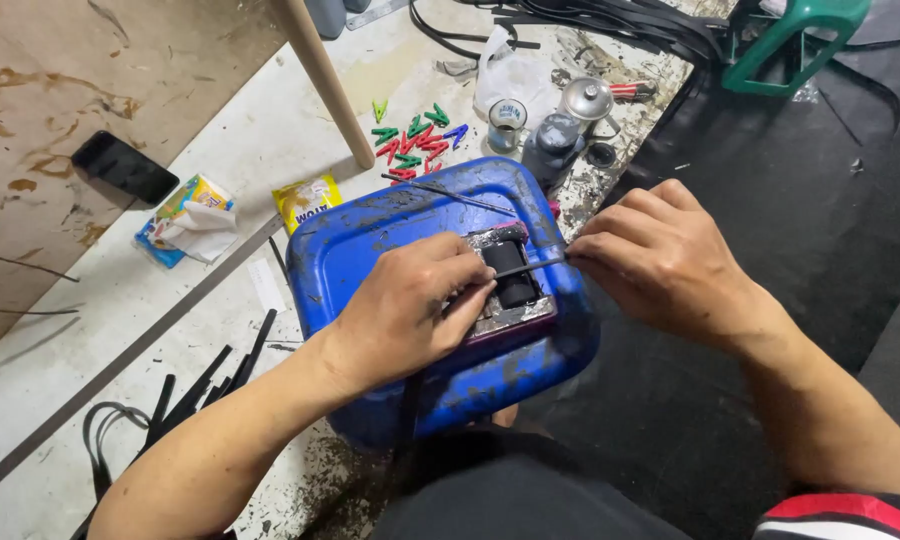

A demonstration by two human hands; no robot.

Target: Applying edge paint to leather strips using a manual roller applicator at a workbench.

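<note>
Head view. A blue plastic jerrycan [390,250] is lying on its side between the person's knees, overhanging the ragged edge of the white worktop [250,150]. A small metal-framed roller tool [510,275] is sitting on the can's upper face, close to its right edge. The left hand [410,305] is resting on the can just left of the tool, its grip pinching one end of a thin black strip [525,266] that is crossing the tool's black roller. The right hand [660,260] is hovering past the can's right edge, over the dark floor [820,200], its grip pinching the strip's other end.

Behind the can, coloured clothes pegs [415,140], a small glass jar [507,122] and a wooden leg [322,80] are crowding the worktop. A black phone [125,167] and snack packets [185,218] are lying well apart to the left. Cut black strips [205,385] are lying near the left forearm. The floor to the right is offering the most open room.
</note>
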